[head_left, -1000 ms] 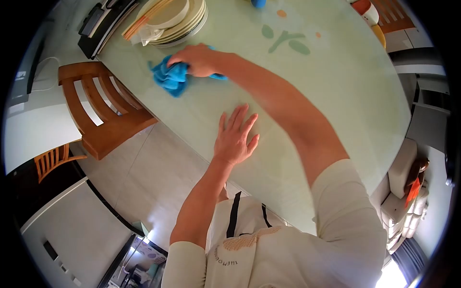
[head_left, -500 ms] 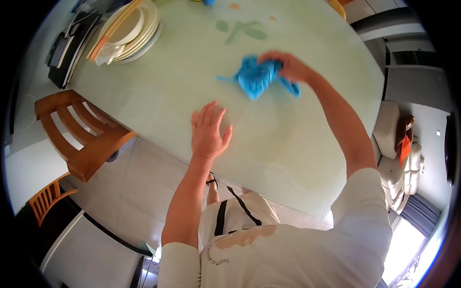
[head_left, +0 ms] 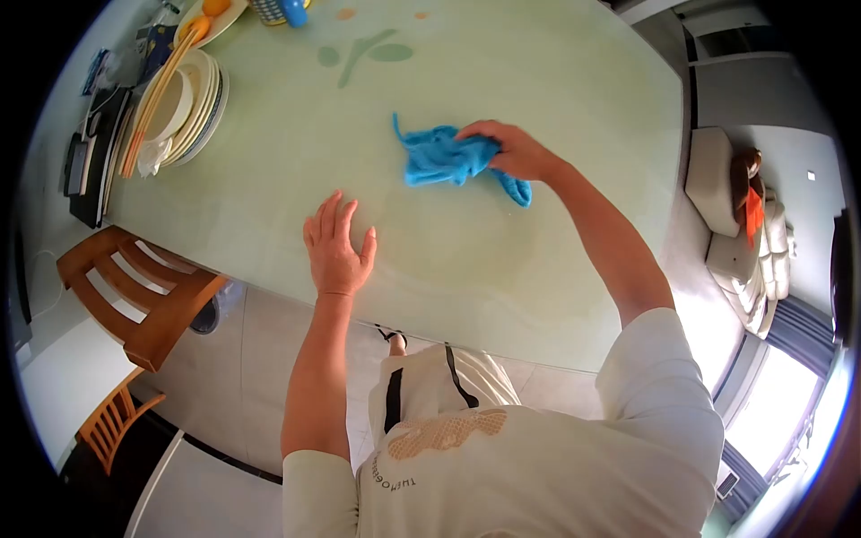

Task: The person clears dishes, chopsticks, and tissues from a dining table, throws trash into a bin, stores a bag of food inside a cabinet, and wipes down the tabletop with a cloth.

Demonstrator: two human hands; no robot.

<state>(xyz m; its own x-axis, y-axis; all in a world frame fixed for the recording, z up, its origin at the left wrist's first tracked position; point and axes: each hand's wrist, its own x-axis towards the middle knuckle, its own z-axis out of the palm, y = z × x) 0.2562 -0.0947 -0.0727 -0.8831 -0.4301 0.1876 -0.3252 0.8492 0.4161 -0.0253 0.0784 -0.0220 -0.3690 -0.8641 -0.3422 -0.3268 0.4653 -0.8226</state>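
Note:
A crumpled blue cloth (head_left: 439, 157) lies on the pale green tabletop (head_left: 502, 278). My right hand (head_left: 516, 151) grips its right part, the fingers bent over the fabric and partly hidden by it. One thin corner of the cloth sticks out at the upper left, and a folded end trails below my hand. To the left and nearer my body, my left hand (head_left: 339, 247) rests on the table with its fingers spread, holding nothing.
At the upper left stand stacked plates and a bowl (head_left: 175, 108) with chopsticks (head_left: 161, 99) across them. Behind is a plate of orange fruit (head_left: 199, 27) beside a blue object (head_left: 293, 13). A wooden chair (head_left: 148, 287) adjoins the table's left edge. A sofa (head_left: 744, 242) stands at right.
The view has shifted, bringing the fruit plate into sight. The blue cloth now looks more spread out, with its thin corner pointing up. My left hand stays spread on the table.

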